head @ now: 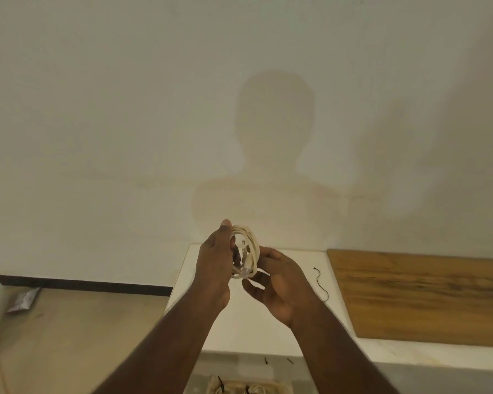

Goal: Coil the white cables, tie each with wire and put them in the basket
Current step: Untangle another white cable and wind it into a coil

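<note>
While the white cable (245,253) stands coiled in an upright ring between 2 raised hands above the white counter (282,331), the left hand (215,263) grips its left side with the thumb over the top, and the right hand (279,282) cups the lower right edge with fingers curled beneath. The black tie wire (321,284) lies on the counter just right of the right hand, its length running away from the person, so that hand looks nearer for the pickup. The basket (248,386), partly visible at the bottom edge, sits below the forearms holding tied coils.
</note>
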